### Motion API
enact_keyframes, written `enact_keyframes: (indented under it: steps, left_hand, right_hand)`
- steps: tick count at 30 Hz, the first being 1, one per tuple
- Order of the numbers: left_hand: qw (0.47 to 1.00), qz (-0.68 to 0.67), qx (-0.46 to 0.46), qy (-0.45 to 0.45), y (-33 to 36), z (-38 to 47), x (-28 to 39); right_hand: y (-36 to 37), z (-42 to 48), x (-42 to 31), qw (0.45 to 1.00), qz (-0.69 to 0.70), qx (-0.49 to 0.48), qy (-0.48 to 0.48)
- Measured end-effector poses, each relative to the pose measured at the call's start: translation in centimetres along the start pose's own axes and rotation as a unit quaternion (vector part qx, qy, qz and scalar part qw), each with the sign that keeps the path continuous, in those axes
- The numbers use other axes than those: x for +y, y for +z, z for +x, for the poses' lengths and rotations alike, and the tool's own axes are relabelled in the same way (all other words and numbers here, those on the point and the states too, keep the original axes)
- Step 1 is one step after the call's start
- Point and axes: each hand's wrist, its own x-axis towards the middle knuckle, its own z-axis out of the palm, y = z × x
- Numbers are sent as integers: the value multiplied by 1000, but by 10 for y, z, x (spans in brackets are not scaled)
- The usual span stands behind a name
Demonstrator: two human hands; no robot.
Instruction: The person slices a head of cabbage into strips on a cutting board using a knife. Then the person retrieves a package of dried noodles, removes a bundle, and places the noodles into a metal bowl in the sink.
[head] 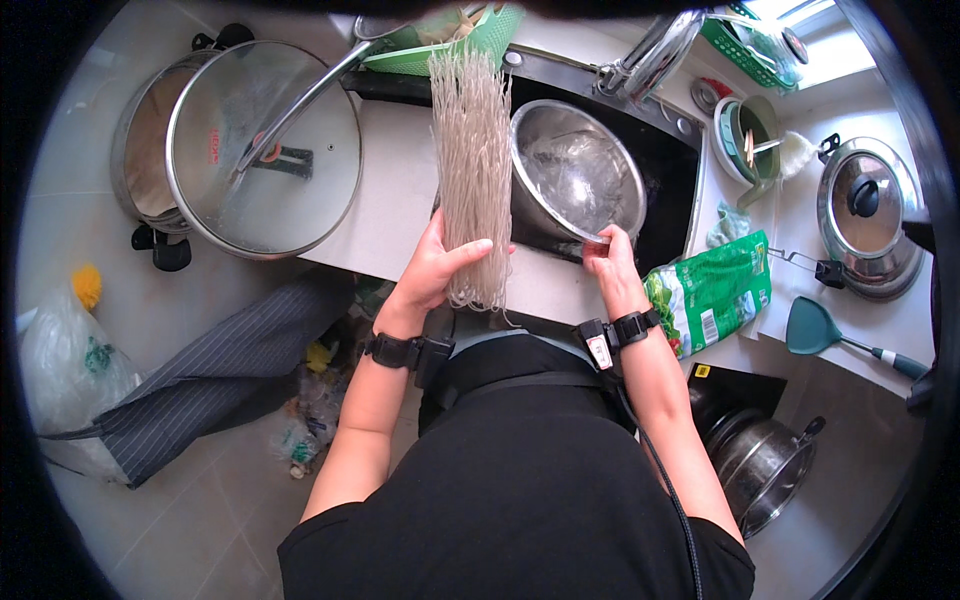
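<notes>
A long bundle of dry glass noodles [474, 165] lies along my left hand [442, 266], with the thumb across its lower end. My right hand [611, 259] pinches the near rim of a stainless steel bowl [577, 169], which is tilted over the black sink [679, 176]. The bowl's shiny inner wall shows; whether water is in it I cannot tell. Bundle and bowl are side by side, the noodles overlapping the bowl's left edge in view. By my right wrist lies a green plastic food bag [712, 289] bearing writing.
A chrome faucet [652, 56] rises behind the sink. At left a large glass lid [262, 150] leans by a pot [150, 142], a metal handle crossing it. On the right are a lidded pan [870, 210] and a teal spatula [840, 334]. A green basket [491, 34] stands at the back.
</notes>
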Motion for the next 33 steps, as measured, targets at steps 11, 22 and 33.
enact_keyframes:
  steps: [11, 22, 33]
  left_hand:
    - [1000, -13, 3, 7, 3, -3, 1]
    - [1000, -19, 2, 1, 2, -2, 0]
    - [1000, -28, -5, 4, 2, 0, -1]
  right_hand:
    - [47, -47, -40, 628, -451, 9, -634]
    - [72, -75, -48, 188, -516, -119, -827]
    - [45, 1, -23, 778, -344, -42, -524]
